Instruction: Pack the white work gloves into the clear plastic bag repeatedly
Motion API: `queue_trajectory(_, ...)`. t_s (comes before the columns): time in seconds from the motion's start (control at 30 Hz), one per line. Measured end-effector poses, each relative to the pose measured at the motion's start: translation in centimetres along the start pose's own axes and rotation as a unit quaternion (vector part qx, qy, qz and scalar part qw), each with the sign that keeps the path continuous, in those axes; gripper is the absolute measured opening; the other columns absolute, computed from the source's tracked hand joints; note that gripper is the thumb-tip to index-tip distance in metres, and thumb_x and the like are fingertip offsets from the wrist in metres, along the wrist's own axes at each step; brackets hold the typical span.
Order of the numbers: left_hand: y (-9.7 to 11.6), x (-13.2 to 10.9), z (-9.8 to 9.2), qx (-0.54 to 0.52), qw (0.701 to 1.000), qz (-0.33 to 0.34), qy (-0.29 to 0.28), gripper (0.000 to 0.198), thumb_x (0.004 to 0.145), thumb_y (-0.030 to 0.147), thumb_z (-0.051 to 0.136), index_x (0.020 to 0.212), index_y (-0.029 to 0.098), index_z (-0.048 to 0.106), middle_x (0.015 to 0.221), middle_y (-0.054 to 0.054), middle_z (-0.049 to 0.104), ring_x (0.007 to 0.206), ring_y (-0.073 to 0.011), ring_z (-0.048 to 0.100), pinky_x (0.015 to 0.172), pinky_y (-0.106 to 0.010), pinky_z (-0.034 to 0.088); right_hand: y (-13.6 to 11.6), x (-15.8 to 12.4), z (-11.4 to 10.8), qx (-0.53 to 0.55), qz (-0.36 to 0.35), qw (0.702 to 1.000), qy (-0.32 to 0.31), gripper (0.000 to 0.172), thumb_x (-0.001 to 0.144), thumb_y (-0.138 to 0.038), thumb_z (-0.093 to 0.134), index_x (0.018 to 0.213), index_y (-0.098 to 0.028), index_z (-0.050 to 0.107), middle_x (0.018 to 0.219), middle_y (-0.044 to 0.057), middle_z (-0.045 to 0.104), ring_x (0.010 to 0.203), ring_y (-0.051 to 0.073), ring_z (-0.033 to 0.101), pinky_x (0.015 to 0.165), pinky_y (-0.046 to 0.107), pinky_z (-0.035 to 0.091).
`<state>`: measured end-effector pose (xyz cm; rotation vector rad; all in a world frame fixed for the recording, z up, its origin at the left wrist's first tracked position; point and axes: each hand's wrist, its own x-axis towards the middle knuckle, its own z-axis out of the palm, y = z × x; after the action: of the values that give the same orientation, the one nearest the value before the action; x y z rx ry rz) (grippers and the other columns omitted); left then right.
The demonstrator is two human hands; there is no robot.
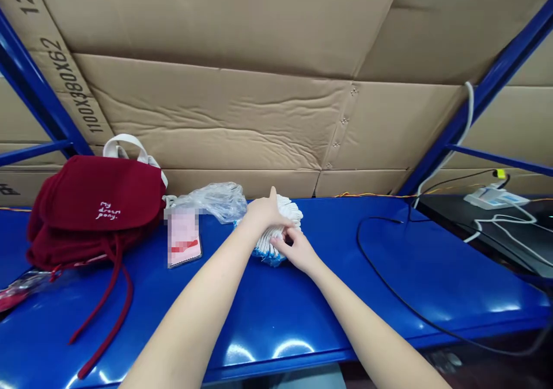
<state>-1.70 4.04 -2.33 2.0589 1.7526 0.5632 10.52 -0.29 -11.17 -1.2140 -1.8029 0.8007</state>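
Okay, from my remote station I see the left hand and right hand together on a bundle of white knit work gloves with blue cuffs, which sits on the blue table just beside a crumpled clear plastic bag. The left lies over the top, while the right seems pinched on the near side. It looks light, soft and limp, so I'd gather it firmly around the middle
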Motion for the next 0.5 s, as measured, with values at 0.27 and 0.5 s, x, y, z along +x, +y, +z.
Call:
queue_trajectory(0.27,-4.7,-1.4,-1.6,-0.088,0.990,0.021,0.104,0.088,0.061,0.034,0.073,0.138,0.020,0.033,0.125,-0.016,0.057,0.114,-0.0354,0.054,0.093,-0.044,0.041,-1.7,-0.4,-0.3,-0.069,-0.140,0.988,0.010,0.038,0.070,-0.040,0.066,0.056,-0.021,0.037,0.057,-0.005,0.041,0.060,0.013,0.042,0.060,0.026,0.034)
queue_trajectory(0.5,-8.4,-3.5,0.0,-0.456,0.859,-0.102,0.209,0.067,0.073,0.030,0.067,0.131,0.021,0.035,0.127,-0.013,0.055,0.113,-0.0255,0.057,0.091,-0.039,0.048,-3.3,-1.2,-0.2,-0.061,-0.170,0.983,0.019,0.031,0.068,-0.040,0.070,0.074,-0.023,0.045,0.077,0.000,0.052,0.073,0.016,0.050,0.068,0.028,0.040)
